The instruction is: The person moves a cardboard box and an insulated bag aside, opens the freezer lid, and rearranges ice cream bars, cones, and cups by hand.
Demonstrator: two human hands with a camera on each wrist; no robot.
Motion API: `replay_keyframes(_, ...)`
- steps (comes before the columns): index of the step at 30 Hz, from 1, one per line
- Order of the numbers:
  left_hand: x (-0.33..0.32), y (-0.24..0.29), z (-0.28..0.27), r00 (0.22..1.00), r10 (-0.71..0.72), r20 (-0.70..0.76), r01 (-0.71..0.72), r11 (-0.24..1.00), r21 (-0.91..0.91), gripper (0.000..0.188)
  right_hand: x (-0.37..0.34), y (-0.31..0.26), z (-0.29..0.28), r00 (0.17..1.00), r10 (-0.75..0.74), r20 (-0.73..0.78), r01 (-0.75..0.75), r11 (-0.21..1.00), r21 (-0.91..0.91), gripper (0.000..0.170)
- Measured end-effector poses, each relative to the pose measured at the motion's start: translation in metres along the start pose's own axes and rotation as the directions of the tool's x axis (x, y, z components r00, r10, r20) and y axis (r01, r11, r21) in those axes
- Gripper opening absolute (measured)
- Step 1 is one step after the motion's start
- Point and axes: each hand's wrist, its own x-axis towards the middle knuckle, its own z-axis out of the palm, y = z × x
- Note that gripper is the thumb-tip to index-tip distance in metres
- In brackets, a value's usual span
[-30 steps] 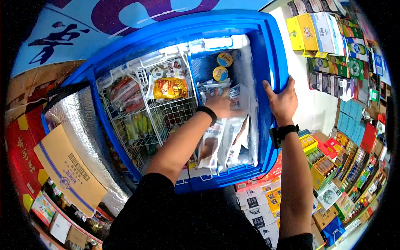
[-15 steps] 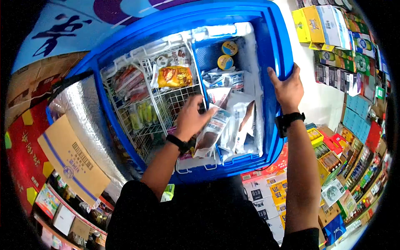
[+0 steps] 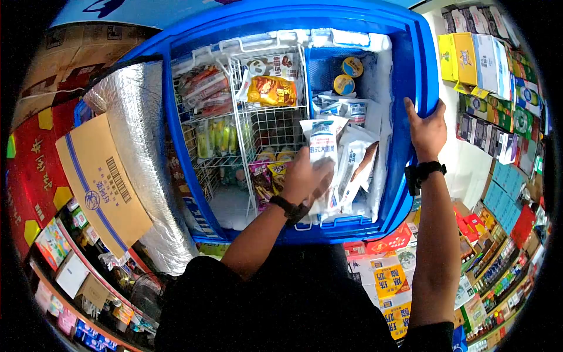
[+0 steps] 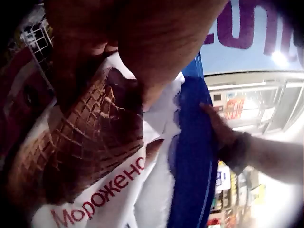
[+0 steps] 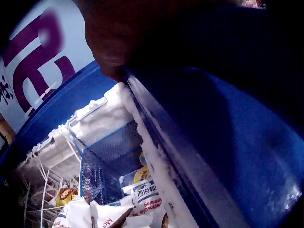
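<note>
In the head view, my left hand point(image 3: 305, 179) holds a white ice cream packet point(image 3: 322, 138) over the right compartment of a blue chest freezer point(image 3: 293, 236). Up close in the left wrist view, the packet point(image 4: 104, 137) has a waffle cone picture and red lettering, and my fingers overlap its upper end. Several more white ice cream packets point(image 3: 358, 155) lie beside and behind it. My right hand point(image 3: 428, 134) grips the freezer's right rim, thumb toward the inside. Two yellow-lidded tubs point(image 3: 344, 84) sit at the back of that compartment.
White wire baskets point(image 3: 267, 129) fill the freezer's left part, holding a yellow packet point(image 3: 271, 91) and other frozen packs. Frost lines the walls point(image 3: 384, 117). A cardboard box point(image 3: 104, 182) leans on a silver foil cover point(image 3: 141, 129) at left. Stacked cartons point(image 3: 472, 58) stand at right.
My left hand reached among the packets at the back, drew back toward the basket divider, and now holds one packet turned more upright. My right hand stays on the rim while the head view shifts.
</note>
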Motion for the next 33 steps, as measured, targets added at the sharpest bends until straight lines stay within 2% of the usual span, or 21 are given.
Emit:
replay_keyframes(1,0.006,-0.001,0.003,1.0,0.009,0.003,-0.009,1.0,0.006,0.069,0.0,0.001,0.0,1.0,0.0,-0.001,0.0,1.0,0.002,0.086)
replay_keyframes(4,0.021,0.008,0.001,0.953,-0.172,0.25,0.06,0.914,0.4,0.081,0.0,0.0,-0.002,1.0,0.004,0.009,-0.005,1.0,0.004,0.085)
replay_keyframes(7,0.034,0.025,-0.015,0.943,-0.111,0.313,-0.064,0.863,0.501,0.087,0.001,0.003,0.0,1.0,-0.007,0.006,0.007,1.0,0.021,0.085)
replay_keyframes(8,0.039,0.039,-0.028,0.947,-0.117,0.299,-0.091,0.795,0.6,0.091,0.0,0.002,-0.002,1.0,-0.011,-0.004,0.011,1.0,0.009,0.085)
replay_keyframes(11,0.075,0.058,-0.041,0.978,0.028,0.205,-0.135,0.837,0.53,0.074,0.001,0.001,-0.005,0.999,0.018,0.038,-0.02,0.999,0.049,0.085)
replay_keyframes(13,0.116,0.065,-0.035,0.95,0.287,0.123,-0.311,0.841,0.444,0.057,0.002,0.002,-0.005,0.999,0.014,0.047,-0.016,0.999,0.046,0.087)
replay_keyframes(15,0.163,0.077,-0.026,0.9,0.425,0.097,-0.423,0.801,0.423,0.052,0.002,0.002,-0.006,0.999,0.024,0.044,-0.024,1.0,0.008,0.087)
replay_keyframes(17,0.211,0.092,-0.009,0.931,0.296,0.214,-0.36,0.842,0.402,0.061,0.003,0.004,-0.006,0.999,0.025,0.048,-0.026,0.999,0.031,0.085)
replay_keyframes(19,0.256,0.091,0.019,0.944,0.113,0.309,-0.263,0.823,0.503,0.072,0.004,0.002,-0.009,0.996,0.045,0.083,-0.048,0.998,0.04,0.084)
replay_keyframes(21,0.294,0.071,0.053,0.94,-0.087,0.329,-0.118,0.824,0.554,0.094,0.004,0.003,-0.01,0.995,0.041,0.088,-0.046,0.997,0.057,0.086)
replay_keyframes(23,0.31,0.047,0.087,0.962,-0.152,0.227,0.003,0.837,0.548,0.093,0.007,0.005,-0.01,0.992,0.048,0.121,-0.056,0.997,0.06,0.087)
replay_keyframes(26,0.298,0.062,0.103,0.968,-0.178,0.176,0.034,0.79,0.613,0.09,0.007,0.009,-0.006,0.996,0.018,0.089,-0.024,0.998,0.059,0.087)
replay_keyframes(30,0.3,0.036,0.131,0.995,-0.044,0.093,-0.007,0.874,0.486,0.079,0.006,0.011,-0.004,0.998,0.002,0.065,-0.008,0.996,0.086,0.084)
replay_keyframes(33,0.31,0.033,0.133,0.965,-0.247,0.09,0.214,0.937,0.275,0.075,0.007,0.01,-0.003,0.998,0.005,0.061,-0.01,0.997,0.081,0.082)
